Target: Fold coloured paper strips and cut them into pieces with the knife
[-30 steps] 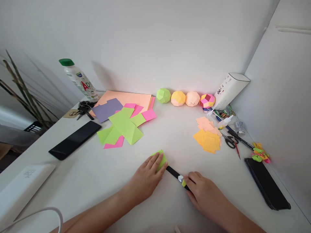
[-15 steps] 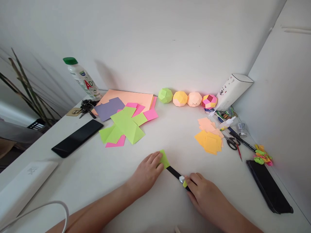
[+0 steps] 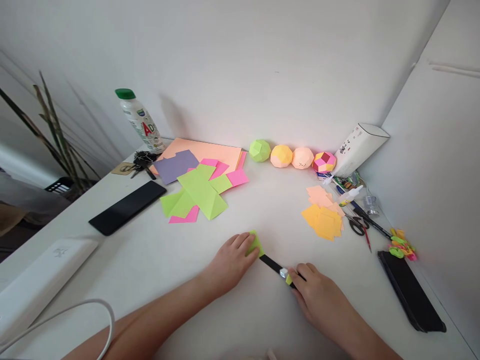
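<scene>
My left hand [image 3: 234,260] presses a small green piece of paper [image 3: 256,244] against the table, its fingers covering much of it. In my right hand [image 3: 318,290] is a utility knife [image 3: 284,273], its handle mostly covered by the closed fingers. The knife's long black blade reaches out to the left. Its tip end lies at the lower right edge of the green paper, perhaps partly under it. A pale metal-looking part and a yellow bit show just ahead of my right fingers.
Large green sheets [image 3: 202,190] with pink and purple paper lie behind, left. Orange paper squares [image 3: 324,222], scissors [image 3: 357,226] and a black case [image 3: 410,292] are on the right. Paper polyhedra [image 3: 281,156] line the wall. A phone [image 3: 127,207] and white device [image 3: 48,280] sit left.
The view has turned slightly, so most things on the left and middle appear shifted right. Both hands keep nearly the same hold, and knife and green paper stay together.
</scene>
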### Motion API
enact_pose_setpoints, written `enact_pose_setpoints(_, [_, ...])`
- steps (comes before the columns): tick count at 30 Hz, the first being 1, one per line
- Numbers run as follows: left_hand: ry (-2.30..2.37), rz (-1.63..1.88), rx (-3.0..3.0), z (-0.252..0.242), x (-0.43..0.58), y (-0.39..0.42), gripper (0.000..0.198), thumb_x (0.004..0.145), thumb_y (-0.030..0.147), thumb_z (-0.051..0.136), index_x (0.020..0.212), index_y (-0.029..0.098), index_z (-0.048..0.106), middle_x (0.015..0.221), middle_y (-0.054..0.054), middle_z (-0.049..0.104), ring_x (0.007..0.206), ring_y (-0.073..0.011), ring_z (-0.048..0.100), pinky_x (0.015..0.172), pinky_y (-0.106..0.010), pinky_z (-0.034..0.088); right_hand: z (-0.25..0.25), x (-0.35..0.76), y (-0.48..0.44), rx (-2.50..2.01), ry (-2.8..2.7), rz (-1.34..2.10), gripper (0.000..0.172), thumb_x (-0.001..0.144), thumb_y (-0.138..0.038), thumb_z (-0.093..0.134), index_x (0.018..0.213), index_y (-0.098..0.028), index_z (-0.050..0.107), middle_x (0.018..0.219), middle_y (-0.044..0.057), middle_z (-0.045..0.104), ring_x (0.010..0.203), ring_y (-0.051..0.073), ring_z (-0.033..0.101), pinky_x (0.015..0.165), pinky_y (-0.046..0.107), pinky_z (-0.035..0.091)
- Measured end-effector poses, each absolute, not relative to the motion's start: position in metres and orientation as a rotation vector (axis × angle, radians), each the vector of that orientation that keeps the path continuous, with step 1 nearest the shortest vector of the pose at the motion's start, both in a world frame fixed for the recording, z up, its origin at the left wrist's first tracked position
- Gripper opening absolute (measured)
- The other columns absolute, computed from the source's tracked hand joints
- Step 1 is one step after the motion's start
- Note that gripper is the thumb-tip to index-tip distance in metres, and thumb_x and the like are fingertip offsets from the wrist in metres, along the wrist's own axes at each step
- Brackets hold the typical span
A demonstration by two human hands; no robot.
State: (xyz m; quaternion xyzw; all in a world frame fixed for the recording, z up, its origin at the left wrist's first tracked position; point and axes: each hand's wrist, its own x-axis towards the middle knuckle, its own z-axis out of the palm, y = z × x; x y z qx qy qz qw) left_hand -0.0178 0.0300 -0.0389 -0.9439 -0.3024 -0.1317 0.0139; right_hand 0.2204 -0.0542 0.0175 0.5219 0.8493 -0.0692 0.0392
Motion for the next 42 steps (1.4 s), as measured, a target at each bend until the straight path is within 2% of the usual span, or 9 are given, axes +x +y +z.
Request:
enact_pose_setpoints(6, [-0.980,-0.387,-2.927,-0.039,-0.018,0.031,0.016,0.082,0.003,0.050,0.091,0.016,0.056,0.129,-0.016,0.052,0.118,-0.0282,0.049,0.093,-0.042,0.045,0.018,0.218,-0.054,1.551,2.538,-0.204,0.042,0.078,-0.002,0.049,0.119,-0.009,0.058,0.095,0.011,0.062,0.083,0.023,0.057,0.064,0.032,0.053])
enact_pose_setpoints(9, [-0.988,-0.390,-2.918,-0.039,-0.018,0.031,0.015,0.083,0.003,0.049,0.087,0.016,0.055,0.129,-0.016,0.052,0.117,-0.0280,0.049,0.092,-0.043,0.046,0.017,0.218,-0.052,1.558,2.536,-0.193,0.042,0.080,-0.002,0.047,0.119,-0.009,0.058,0.096,0.011,0.062,0.084,0.023,0.057,0.065,0.033,0.054])
enact_pose_setpoints(25, [-1.028,-0.334,-2.889,-0.037,-0.017,0.030,0.017,0.076,0.000,0.055,0.083,0.016,0.055,0.131,-0.016,0.049,0.117,-0.0292,0.048,0.090,-0.041,0.047,0.017,0.211,-0.040,1.598,2.569,-0.216,0.037,0.084,-0.005,0.048,0.120,-0.006,0.058,0.097,0.013,0.061,0.088,0.023,0.058,0.069,0.033,0.055])
enact_pose_setpoints(42, [-1.081,-0.390,-2.911,-0.037,-0.017,0.030,0.017,0.082,0.002,0.046,0.081,0.017,0.054,0.128,-0.016,0.047,0.118,-0.0305,0.044,0.085,-0.044,0.050,0.012,0.204,-0.027,1.657,2.633,-0.159,0.035,0.086,-0.008,0.047,0.120,-0.009,0.057,0.096,0.012,0.061,0.089,0.023,0.056,0.067,0.033,0.053])
